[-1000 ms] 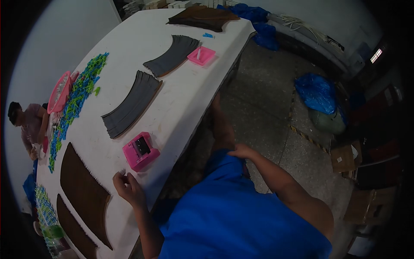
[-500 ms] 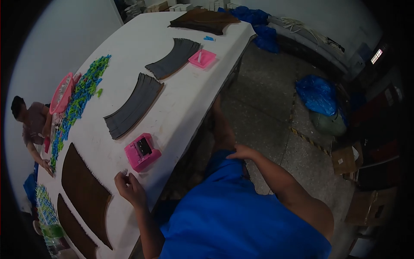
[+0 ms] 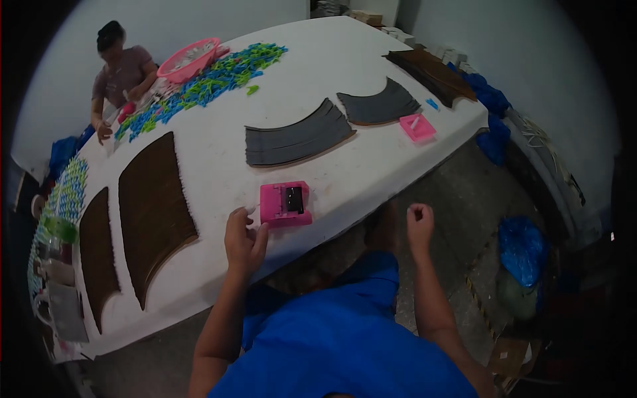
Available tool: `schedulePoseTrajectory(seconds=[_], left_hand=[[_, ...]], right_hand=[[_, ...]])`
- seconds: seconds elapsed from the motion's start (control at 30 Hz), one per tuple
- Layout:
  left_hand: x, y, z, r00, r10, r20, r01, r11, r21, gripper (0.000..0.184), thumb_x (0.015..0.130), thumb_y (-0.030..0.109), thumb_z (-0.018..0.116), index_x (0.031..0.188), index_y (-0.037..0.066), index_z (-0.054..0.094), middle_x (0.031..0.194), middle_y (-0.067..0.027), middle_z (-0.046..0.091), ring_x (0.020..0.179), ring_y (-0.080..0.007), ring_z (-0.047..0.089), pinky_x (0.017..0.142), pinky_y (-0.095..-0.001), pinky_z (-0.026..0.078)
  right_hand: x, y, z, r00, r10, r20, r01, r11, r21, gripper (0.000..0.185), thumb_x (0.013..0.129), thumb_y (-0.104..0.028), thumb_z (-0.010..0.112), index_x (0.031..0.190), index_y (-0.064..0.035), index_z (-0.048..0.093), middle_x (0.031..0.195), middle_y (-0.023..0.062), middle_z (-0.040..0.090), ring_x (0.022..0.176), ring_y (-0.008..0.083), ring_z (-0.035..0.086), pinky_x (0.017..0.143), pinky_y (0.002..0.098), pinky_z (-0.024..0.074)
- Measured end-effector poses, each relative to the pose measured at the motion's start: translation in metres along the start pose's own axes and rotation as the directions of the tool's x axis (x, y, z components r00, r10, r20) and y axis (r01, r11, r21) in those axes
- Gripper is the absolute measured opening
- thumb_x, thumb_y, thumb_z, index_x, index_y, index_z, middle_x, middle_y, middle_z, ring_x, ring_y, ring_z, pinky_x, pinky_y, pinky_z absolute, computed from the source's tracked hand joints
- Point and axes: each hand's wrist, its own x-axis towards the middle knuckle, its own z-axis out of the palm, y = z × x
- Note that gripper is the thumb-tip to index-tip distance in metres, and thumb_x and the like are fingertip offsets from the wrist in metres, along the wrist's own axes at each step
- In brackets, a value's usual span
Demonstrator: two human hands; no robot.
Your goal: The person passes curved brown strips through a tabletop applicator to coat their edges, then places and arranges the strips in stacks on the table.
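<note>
My left hand [image 3: 245, 242] is over the near side of the white table, its fingers curled and thumb apart. A small whitish thing [image 3: 251, 209] shows at its fingertips, too small to name. Just beyond and to the right sits a pink plastic holder [image 3: 271, 205] with a black block [image 3: 294, 199] in it. My right hand [image 3: 420, 229] is closed and raised off the table's near edge; whatever its fingers may hold is hidden. Two grey curved pieces [image 3: 298, 140] lie past the holder, and two dark brown curved pieces [image 3: 156, 212] lie to the left.
A person [image 3: 123, 76] works across the table beside a pink basket [image 3: 189, 61] and a pile of blue and green clips [image 3: 206, 86]. A small pink tray [image 3: 417, 128] and a brown piece [image 3: 434, 76] lie right. A blue bag [image 3: 523, 249] is on the floor.
The view has swung left. My right hand has lifted from my shorts and closed near the table edge. My left hand remains beside the pink holder.
</note>
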Motion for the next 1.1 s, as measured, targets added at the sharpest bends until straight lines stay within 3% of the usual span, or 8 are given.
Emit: schedulePoseTrajectory(seconds=[0.07, 0.13, 0.17, 0.23, 0.33, 0.4, 0.53, 1.1], left_hand=[[0.004, 0.01, -0.002, 0.998, -0.021, 0.059, 0.019, 0.999, 0.039, 0.049, 0.088, 0.011, 0.079, 0.129, -0.003, 0.057, 0.125, -0.022, 0.06, 0.094, -0.0292, 0.065, 0.073, -0.0353, 0.056], [0.008, 0.019, -0.005, 0.987, -0.035, 0.157, 0.022, 0.996, 0.087, 0.067, 0.085, 0.022, 0.084, 0.138, -0.002, 0.051, 0.136, -0.0273, 0.056, 0.112, -0.0373, 0.064, 0.088, -0.0425, 0.057], [0.008, 0.016, -0.004, 0.984, -0.064, 0.167, 0.05, 0.995, 0.091, 0.067, 0.085, 0.022, 0.084, 0.138, -0.002, 0.051, 0.136, -0.0273, 0.056, 0.112, -0.0373, 0.064, 0.088, -0.0425, 0.057], [0.009, 0.008, 0.0, 0.979, 0.089, 0.185, -0.136, 0.956, 0.261, 0.077, 0.081, 0.026, 0.087, 0.141, -0.003, 0.049, 0.14, -0.0295, 0.054, 0.124, -0.0435, 0.058, 0.104, -0.0496, 0.05], [0.011, 0.012, 0.002, 0.978, 0.047, 0.201, -0.105, 0.952, 0.288, 0.081, 0.079, 0.028, 0.088, 0.142, -0.003, 0.048, 0.141, -0.0289, 0.054, 0.131, -0.0452, 0.053, 0.111, -0.0521, 0.044], [0.013, 0.011, 0.003, 0.977, 0.057, 0.204, -0.12, 0.943, 0.311, 0.081, 0.079, 0.028, 0.088, 0.142, -0.003, 0.048, 0.141, -0.0282, 0.054, 0.13, -0.0445, 0.054, 0.11, -0.0514, 0.044], [0.011, 0.011, 0.003, 0.975, 0.105, 0.195, -0.165, 0.931, 0.326, 0.082, 0.077, 0.027, 0.088, 0.142, -0.001, 0.048, 0.138, -0.0255, 0.056, 0.126, -0.0423, 0.056, 0.108, -0.0498, 0.045], [0.012, 0.01, 0.008, 0.975, 0.099, 0.2, -0.17, 0.912, 0.373, 0.078, 0.077, 0.026, 0.086, 0.141, -0.001, 0.05, 0.125, -0.0233, 0.062, 0.117, -0.0398, 0.06, 0.101, -0.0495, 0.047]], right_hand=[[0.037, -0.068, 0.02, 0.995, -0.1, 0.026, 0.099, 0.993, 0.059, 0.007, 0.092, -0.005, 0.069, 0.098, -0.0011, 0.066, 0.099, 0.0103, 0.062, 0.087, 0.022, 0.063, 0.078, 0.0354, 0.0528], [0.064, -0.122, 0.046, 0.968, -0.235, 0.093, 0.227, 0.97, 0.082, 0.009, 0.092, -0.005, 0.069, 0.1, -0.0012, 0.066, 0.1, 0.011, 0.061, 0.085, 0.023, 0.062, 0.077, 0.0354, 0.0526], [0.073, -0.139, 0.062, 0.941, -0.306, 0.142, 0.296, 0.951, 0.09, 0.011, 0.092, -0.005, 0.069, 0.101, -0.0013, 0.066, 0.1, 0.0115, 0.061, 0.085, 0.0239, 0.062, 0.077, 0.0354, 0.0526], [0.09, -0.148, 0.103, 0.888, -0.415, 0.197, 0.403, 0.91, 0.097, 0.016, 0.092, -0.007, 0.069, 0.107, -0.0016, 0.065, 0.103, 0.0126, 0.061, 0.085, 0.0271, 0.063, 0.078, 0.037, 0.0533], [0.1, -0.131, 0.143, 0.882, -0.387, 0.268, 0.406, 0.913, -0.019, 0.023, 0.093, -0.013, 0.069, 0.113, -0.0025, 0.062, 0.108, 0.0136, 0.062, 0.089, 0.031, 0.065, 0.082, 0.0416, 0.0545], [0.097, -0.138, 0.151, 0.944, -0.171, 0.281, 0.256, 0.918, -0.303, 0.029, 0.093, -0.019, 0.068, 0.116, -0.0036, 0.061, 0.114, 0.0145, 0.063, 0.096, 0.0339, 0.067, 0.087, 0.0457, 0.0547], [0.099, -0.134, 0.154, 0.93, -0.2, 0.309, 0.313, 0.871, -0.38, 0.033, 0.092, -0.025, 0.066, 0.117, -0.0029, 0.063, 0.109, 0.0153, 0.065, 0.097, 0.0341, 0.067, 0.086, 0.0456, 0.0543], [0.103, -0.135, 0.152, 0.922, -0.143, 0.361, 0.277, 0.893, -0.354, 0.03, 0.091, -0.023, 0.066, 0.115, -0.0045, 0.067, 0.109, 0.0123, 0.07, 0.095, 0.0306, 0.071, 0.086, 0.0433, 0.0559]])
